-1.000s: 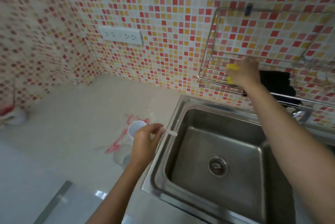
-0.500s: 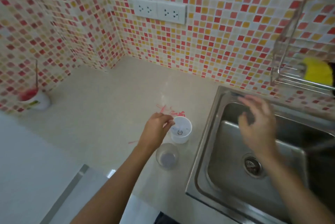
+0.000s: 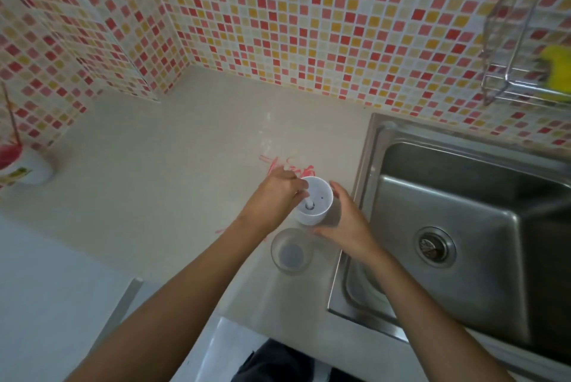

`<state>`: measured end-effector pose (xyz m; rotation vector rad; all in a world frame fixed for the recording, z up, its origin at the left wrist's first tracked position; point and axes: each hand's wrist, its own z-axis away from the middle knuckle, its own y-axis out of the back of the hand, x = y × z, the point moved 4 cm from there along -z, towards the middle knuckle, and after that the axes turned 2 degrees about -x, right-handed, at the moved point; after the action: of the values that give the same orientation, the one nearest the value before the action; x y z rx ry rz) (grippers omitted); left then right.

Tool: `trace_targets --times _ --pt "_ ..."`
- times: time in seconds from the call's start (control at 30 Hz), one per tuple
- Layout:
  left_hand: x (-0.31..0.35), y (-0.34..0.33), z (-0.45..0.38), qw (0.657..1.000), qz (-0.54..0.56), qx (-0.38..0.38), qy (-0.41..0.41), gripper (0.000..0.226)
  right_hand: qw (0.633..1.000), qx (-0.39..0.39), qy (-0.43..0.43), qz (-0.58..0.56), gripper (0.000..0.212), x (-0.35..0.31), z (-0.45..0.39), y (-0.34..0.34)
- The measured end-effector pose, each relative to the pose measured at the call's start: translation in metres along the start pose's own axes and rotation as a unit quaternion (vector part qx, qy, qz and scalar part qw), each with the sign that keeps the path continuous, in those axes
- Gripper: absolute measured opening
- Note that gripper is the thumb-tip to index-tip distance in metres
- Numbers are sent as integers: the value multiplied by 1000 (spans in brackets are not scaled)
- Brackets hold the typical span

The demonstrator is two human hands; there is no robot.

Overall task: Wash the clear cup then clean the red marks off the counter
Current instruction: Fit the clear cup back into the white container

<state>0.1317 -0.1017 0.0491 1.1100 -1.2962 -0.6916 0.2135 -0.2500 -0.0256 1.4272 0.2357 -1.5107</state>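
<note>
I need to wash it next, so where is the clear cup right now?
In the head view, the clear cup stands on the counter just left of the sink, directly in front of the white cup that both hands are at.

Both forearms are seen bare to the frame edge — no sleeves; left hand (image 3: 275, 196) and right hand (image 3: 347, 224) ungloved, unadorned.

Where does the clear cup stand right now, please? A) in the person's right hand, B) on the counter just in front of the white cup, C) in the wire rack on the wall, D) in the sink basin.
B: the clear cup stands on the counter, nearer the camera than the white cup, left of the sink, with neither hand gripping it.
</note>
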Motion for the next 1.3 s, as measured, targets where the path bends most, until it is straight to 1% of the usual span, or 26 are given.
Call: trace_targets --times 0.13,0.2,0.27,0.3,0.33,0.37,0.4,0.47,0.5,0.53,0.6,0.67,0.73,0.87,0.93,1.0,1.07,1.17,1.23,1.3 --pt "17 -1 -13 997 -45 -64 -20 13 998 14 23 -55 93 -9 -4 -12" --pt "26 2 -18 993 -77 -87 -33 6 997 25 17 -70 90 -14 -6 -18" --pt "25 -1 -20 994 -91 -52 -41 12 996 37 16 -84 87 -17 -8 -19" --pt "20 -4 -18 997 -53 -57 -21 15 995 38 18 -88 85 -18 -8 -18" --pt "16 -5 -10 997 3 -76 14 22 995 39 21 -86 83 -19 -7 -15" --pt "9 -8 1 995 70 -63 40 28 996 40 24 -82 82 -20 -7 -9" --pt "5 -4 16 990 123 -24 70 35 996 41 24 -75 81 -20 -5 -2" --pt "-9 -4 56 974 183 53 124 57 999 26 21 -26 84 -16 0 14" --pt "-15 -6 78 964 207 65 152 66 1000 8 18 16 88 -15 4 23" --pt "-20 -12 98 957 224 54 179 72 998 -14 13 53 90 -13 10 30" --pt "-25 -30 131 945 250 -8 210 79 996 -49 -1 80 89 -11 23 44" --pt "-24 -50 146 942 251 -73 209 87 994 -74 -18 84 83 -12 37 53" --pt "-19 -64 144 940 252 -91 210 93 990 -92 -24 102 77 -15 48 54" --pt "-12 -69 123 937 279 -52 206 80 993 -72 -5 93 71 -25 60 52" --pt "-12 -70 113 939 281 -38 192 79 992 -53 17 113 70 -29 62 52" --pt "-12 -72 104 942 285 -23 177 79 987 -37 42 153 72 -34 61 51" --pt "-10 -74 96 944 285 -21 167 80 981 -21 56 187 81 -44 60 46" --pt "-9 -75 89 944 293 -11 153 79 969 20 82 231 93 -67 58 32" --pt "-10 -75 89 937 314 -5 153 77 954 31 122 270 91 -82 57 15" --pt "-11 -72 93 925 347 2 158 71 936 29 154 315 84 -92 59 -2"
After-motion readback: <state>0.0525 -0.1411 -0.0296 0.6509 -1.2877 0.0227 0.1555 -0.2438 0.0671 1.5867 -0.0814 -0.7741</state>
